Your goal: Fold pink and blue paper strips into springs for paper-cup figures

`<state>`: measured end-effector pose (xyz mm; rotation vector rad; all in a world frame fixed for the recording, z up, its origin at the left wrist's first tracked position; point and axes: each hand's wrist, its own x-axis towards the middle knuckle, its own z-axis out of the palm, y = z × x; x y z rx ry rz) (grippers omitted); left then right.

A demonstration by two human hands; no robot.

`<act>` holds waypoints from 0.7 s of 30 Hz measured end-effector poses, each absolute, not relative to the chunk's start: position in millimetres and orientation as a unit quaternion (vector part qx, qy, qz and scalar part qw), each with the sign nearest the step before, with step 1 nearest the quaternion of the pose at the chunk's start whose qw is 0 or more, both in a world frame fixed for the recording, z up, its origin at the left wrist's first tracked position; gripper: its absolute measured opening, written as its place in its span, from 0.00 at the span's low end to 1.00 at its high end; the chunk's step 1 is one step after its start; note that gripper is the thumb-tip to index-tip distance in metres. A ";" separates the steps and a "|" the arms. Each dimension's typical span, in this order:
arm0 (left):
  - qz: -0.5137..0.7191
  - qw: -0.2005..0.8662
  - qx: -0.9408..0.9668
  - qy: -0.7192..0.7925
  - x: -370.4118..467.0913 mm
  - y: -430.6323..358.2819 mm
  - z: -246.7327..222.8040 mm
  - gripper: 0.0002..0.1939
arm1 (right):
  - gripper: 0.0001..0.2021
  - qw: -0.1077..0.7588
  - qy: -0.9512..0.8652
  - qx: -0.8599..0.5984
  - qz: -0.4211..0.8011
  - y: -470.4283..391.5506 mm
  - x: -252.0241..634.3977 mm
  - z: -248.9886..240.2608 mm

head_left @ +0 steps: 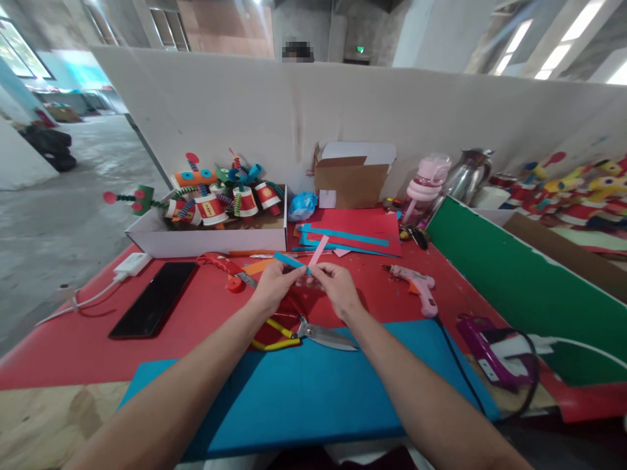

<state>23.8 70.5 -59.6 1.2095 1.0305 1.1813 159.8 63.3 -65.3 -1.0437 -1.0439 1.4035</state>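
Note:
Over the middle of the red table covering, both hands meet around two narrow paper strips. My left hand (pixel 274 285) pinches where the blue paper strip (pixel 289 260) ends, and that strip points up and left. My right hand (pixel 339 286) is closed on the lower end of the pink paper strip (pixel 320 249), which slants up and right. The strips come together between my fingertips; how they overlap there is hidden. Just below lie scissors (pixel 323 335) with yellow handles. A red-handled utility knife (pixel 228 269) rests left of my left hand.
Blue and red paper (pixel 365 225) lies beyond my hands. A white box (pixel 210 243) holds several paper-cup figures at back left. A phone (pixel 154 300) lies left; a pink glue gun (pixel 415 285), its cord, a purple power strip (pixel 494 352) and a green box (pixel 519 281) are right.

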 end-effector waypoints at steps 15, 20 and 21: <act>0.502 0.509 0.519 0.468 24.2 69.9 -59.8 0.15 | 0.13 0.541 -0.461 -0.453 0.538 65.5 161.0 -65.1; 0.492 0.493 0.531 0.483 21.5 71.9 -62.3 0.14 | 0.12 0.503 -0.470 -0.456 0.564 64.8 164.9 -60.9; 0.489 0.490 0.532 0.487 21.3 72.2 -62.9 0.14 | 0.12 0.501 -0.465 -0.455 0.571 64.7 165.0 -60.4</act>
